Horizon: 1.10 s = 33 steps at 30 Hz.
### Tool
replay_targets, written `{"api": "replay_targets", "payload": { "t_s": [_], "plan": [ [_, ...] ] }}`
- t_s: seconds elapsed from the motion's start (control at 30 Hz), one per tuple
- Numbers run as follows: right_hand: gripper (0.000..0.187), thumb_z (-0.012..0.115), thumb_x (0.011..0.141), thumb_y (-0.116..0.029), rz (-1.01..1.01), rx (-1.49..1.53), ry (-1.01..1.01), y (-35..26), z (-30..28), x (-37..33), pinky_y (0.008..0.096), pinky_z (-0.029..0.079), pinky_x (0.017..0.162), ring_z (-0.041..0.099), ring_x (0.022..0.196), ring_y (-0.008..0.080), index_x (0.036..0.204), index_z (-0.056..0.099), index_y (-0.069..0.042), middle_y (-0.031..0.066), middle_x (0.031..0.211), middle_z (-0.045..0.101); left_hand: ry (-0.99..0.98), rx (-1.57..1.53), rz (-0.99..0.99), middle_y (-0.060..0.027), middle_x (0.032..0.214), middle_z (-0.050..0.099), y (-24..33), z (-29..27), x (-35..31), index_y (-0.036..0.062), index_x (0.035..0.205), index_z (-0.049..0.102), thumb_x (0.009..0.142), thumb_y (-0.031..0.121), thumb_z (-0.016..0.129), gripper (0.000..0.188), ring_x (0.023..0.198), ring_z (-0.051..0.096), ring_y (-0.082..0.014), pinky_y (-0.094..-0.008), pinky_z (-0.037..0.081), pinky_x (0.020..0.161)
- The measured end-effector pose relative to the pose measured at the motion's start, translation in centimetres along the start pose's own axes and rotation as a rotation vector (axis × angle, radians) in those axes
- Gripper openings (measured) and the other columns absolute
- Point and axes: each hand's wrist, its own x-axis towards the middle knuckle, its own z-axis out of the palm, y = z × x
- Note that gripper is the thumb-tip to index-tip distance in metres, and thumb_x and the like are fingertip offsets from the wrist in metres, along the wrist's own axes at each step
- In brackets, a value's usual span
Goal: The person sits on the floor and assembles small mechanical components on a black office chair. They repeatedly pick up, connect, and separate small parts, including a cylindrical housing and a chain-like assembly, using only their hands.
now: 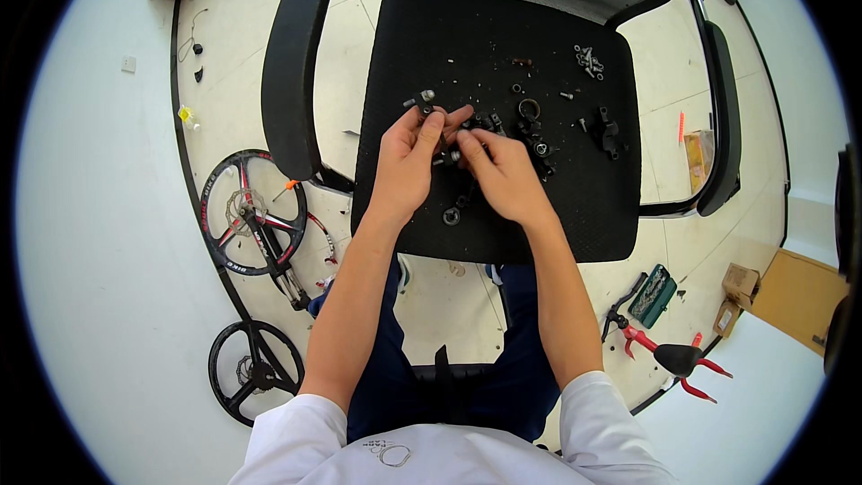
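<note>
Left hand (404, 162) has its thumb and fingers pinched on a small dark part (426, 110), up over the black chair seat (476, 240). From far off, I see a shiny bolt end (427, 95) beside it. The right hand (508, 180) is close by, thumb and finger near each other, but I can't tell what they grip. I think the part is hard, stiff and light, and maybe a bit slippery. Its dark middle looks like the best place to hold; the round bolt end could slip from a pinch.
</note>
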Motion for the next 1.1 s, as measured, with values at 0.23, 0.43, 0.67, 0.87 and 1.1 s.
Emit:
{"api": "replay_targets", "payload": {
  "t_s": [0.23,0.43,0.67,0.87,1.1],
  "plan": [
    [0.015,0.057,0.095,-0.012,-0.235,-0.211,-0.051,-0.8,0.1,-0.2,0.0402,0.048,0.066,0.065,0.075,0.0329,0.097,0.064,0.002,0.0167,0.087,0.067,0.011,0.053,0.039,-0.0186,0.127,0.064,-0.2,-0.5,0.2,0.0058,0.107,0.057,0.105,0.031,0.048,0.026,0.107,0.065,-0.0181,-0.0314,0.049,0.094],
    [0.012,0.061,0.093,-0.011,-0.153,-0.076,-0.081,-0.9,-0.3,-0.5,0.0273,0.042,0.061,0.054,0.068,0.0099,0.100,0.064,-0.001,0.0031,0.082,0.063,0.041,0.057,0.020,-0.0181,0.127,0.064,0.1,-0.6,0.0,0.0053,0.106,0.056,0.105,0.031,0.048,0.027,0.108,0.064,-0.0184,-0.0314,0.048,0.095],
    [0.028,0.056,0.099,-0.024,0.001,-0.017,-0.097,0.1,0.5,-0.3,0.0311,0.042,0.056,0.051,0.057,0.0158,0.097,0.064,0.003,0.0114,0.068,0.061,0.060,0.009,0.038,-0.0183,0.117,0.068,1.0,0.9,-0.3,-0.0001,0.100,0.057,0.105,0.023,0.047,0.025,0.103,0.064,-0.0140,-0.0275,0.049,0.090],
    [0.028,0.051,0.101,-0.023,-0.150,-0.084,-0.114,-0.7,-0.3,-1.1,0.0341,0.044,0.064,0.056,0.066,0.0208,0.099,0.060,0.003,0.0162,0.074,0.061,0.065,0.044,-0.018,-0.0182,0.119,0.067,0.9,0.2,-0.7,-0.0008,0.116,0.057,0.103,0.026,0.052,0.030,0.106,0.065,-0.0183,-0.0303,0.049,0.092],
    [0.031,0.047,0.104,-0.027,-0.049,0.169,-0.149,-0.1,-1.5,-1.4,0.0271,0.040,0.061,0.049,0.065,0.0100,0.090,0.055,-0.001,0.0014,0.069,0.051,0.247,0.330,0.116,-0.0161,0.127,0.063,0.2,-0.7,-1.4,-0.0010,0.137,0.049,0.092,0.004,0.063,0.047,0.109,0.065,-0.0251,-0.0321,0.052,0.095]
  ]
}}
